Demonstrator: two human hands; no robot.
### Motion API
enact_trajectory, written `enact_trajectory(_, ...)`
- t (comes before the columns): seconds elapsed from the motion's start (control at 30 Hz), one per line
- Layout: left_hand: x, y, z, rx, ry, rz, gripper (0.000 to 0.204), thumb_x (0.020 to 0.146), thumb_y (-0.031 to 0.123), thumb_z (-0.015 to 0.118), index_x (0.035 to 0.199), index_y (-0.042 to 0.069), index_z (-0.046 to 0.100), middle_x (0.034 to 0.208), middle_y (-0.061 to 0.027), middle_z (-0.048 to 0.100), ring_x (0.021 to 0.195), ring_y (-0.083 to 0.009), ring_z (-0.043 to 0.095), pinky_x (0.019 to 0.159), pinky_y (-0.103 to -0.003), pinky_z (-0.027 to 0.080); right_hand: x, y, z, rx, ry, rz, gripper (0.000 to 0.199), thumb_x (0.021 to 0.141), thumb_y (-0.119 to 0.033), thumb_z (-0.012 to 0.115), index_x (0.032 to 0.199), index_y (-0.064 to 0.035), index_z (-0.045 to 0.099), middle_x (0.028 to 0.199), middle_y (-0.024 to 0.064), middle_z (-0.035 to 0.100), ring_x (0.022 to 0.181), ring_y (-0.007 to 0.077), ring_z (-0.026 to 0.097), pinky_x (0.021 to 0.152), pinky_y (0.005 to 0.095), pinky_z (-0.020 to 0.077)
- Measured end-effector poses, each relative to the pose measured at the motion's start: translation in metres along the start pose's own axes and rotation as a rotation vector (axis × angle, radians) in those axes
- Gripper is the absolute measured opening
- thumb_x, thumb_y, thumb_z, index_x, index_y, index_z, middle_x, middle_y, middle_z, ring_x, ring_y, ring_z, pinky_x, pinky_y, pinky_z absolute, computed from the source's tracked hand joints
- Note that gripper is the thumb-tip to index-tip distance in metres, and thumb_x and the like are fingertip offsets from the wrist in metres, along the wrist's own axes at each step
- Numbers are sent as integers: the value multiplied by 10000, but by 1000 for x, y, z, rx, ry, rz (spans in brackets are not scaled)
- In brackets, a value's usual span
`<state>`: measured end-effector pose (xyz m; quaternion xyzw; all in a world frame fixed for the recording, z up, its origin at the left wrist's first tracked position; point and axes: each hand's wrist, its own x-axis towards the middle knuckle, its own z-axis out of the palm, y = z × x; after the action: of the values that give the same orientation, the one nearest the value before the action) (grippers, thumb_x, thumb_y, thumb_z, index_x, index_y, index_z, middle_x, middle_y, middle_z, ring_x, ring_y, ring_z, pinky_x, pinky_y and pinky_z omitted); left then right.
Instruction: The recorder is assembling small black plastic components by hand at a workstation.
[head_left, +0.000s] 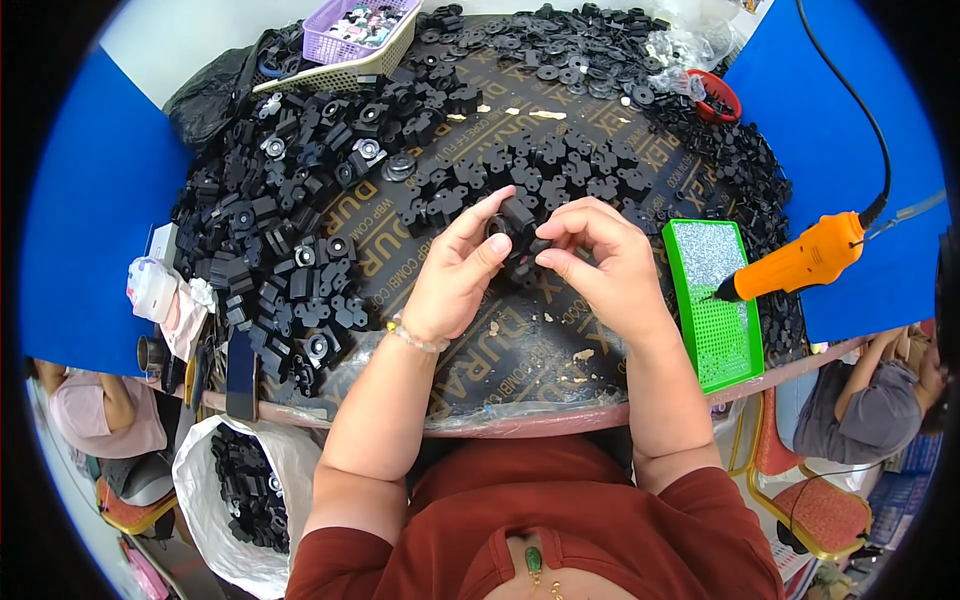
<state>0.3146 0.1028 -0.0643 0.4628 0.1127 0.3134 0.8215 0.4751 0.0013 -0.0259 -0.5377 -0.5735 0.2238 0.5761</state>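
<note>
Part [517,213], black and blocky

A blue panel [95,230] stands at the left of the frame, another panel [795,110] at the right. A white wall [160,45] shows upper left. The dark tabletop [465,385] has a pink edge [530,424]; a red chair [825,515] with a gold frame sits lower right.

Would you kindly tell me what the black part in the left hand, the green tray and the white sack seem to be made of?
Black part: probably matte plastic, given its even, dull black. Green tray: likely moulded plastic, evenly coloured with a regular grid. White sack: perhaps woven plastic, creased and faintly shiny; the weave isn't clear.
</note>
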Motion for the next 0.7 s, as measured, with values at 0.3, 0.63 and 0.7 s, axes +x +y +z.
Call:
enact_trajectory(0.3,1,1,-2,-17,-3,90,579,894,87,705,1416,53,456,1229,-38,527,1111,-135,533,1015,-299,428,-3,3,-1,302,54,220,187,786,77,725,946,-5,674,934,23,646,830,90,612,746,231,506)
enact_trajectory(0.63,-2,2,-5,-74,-75,-4,612,872,130,737,1406,94,440,1277,-90,554,1156,-198,570,964,-359,501,-4,-6,-8,252,8,167,184,780,68,737,948,1,704,911,38,654,839,99,623,753,233,508)
enact_trajectory(0.7,-1,6,-10,33,-108,3,616,877,138,734,1412,95,429,1268,-90,558,1145,-198,576,952,-358,510,-3,-3,-11,190,-24,113,180,776,67,742,940,0,708,912,41,656,840,101,624,748,232,505)
